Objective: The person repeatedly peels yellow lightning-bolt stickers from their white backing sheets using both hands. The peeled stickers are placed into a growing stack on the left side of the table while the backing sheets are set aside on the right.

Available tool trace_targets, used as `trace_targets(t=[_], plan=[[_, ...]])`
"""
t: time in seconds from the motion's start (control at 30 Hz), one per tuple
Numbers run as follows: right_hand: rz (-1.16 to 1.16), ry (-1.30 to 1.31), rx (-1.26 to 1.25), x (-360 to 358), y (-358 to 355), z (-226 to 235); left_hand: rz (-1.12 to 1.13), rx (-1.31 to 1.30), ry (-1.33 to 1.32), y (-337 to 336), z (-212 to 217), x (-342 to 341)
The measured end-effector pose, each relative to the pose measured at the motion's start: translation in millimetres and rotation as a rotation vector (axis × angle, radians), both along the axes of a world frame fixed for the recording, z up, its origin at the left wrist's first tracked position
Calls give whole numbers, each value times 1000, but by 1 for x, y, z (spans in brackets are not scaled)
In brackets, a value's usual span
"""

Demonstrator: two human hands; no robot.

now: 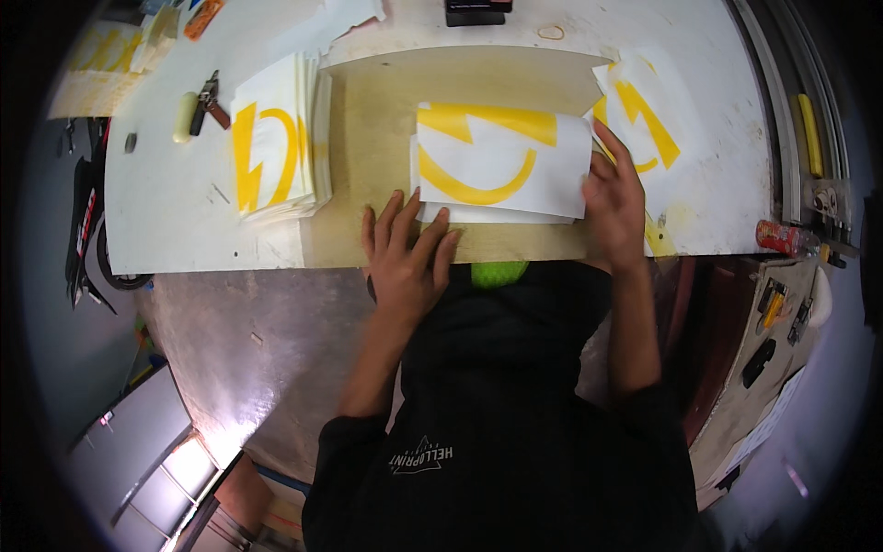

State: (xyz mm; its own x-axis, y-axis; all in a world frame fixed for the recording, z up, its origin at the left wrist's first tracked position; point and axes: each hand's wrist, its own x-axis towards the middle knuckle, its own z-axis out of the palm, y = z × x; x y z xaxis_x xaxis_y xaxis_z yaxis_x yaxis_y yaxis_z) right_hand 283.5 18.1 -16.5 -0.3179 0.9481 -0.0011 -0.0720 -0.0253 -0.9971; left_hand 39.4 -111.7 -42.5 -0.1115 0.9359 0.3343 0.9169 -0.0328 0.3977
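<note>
In front of me lies a white sheet with yellow printed shapes (497,156), on top of another white sheet (487,213) that shows along its lower edge. My left hand (407,253) rests at the lower left corner, fingers spread, fingertips touching the sheets and the board. At the right edge, my right hand (614,195) has bent fingers against the top sheet and seems to pinch its side; the thumb is slightly blurred. Beneath the sheets is a tan board (372,110). A thick stack of similar printed sheets (280,138) stands left, and more printed sheets (648,120) lie right.
The white table (717,184) ends just before my body. Left of the stack lie a cutter-like tool (210,97) and a pale rounded piece (185,117). A rubber band (551,32) and a black box (478,11) lie at the back, a bottle (786,238) at the right edge.
</note>
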Motion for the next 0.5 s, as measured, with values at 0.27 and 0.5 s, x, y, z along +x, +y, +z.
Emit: trace_targets(t=[0.27, 0.5], plan=[[48, 428, -369, -14, 83, -19, 33, 8, -85, 28, 3, 8], [-100, -610, 723, -62, 11, 0, -52, -147, -28, 29, 6, 3]])
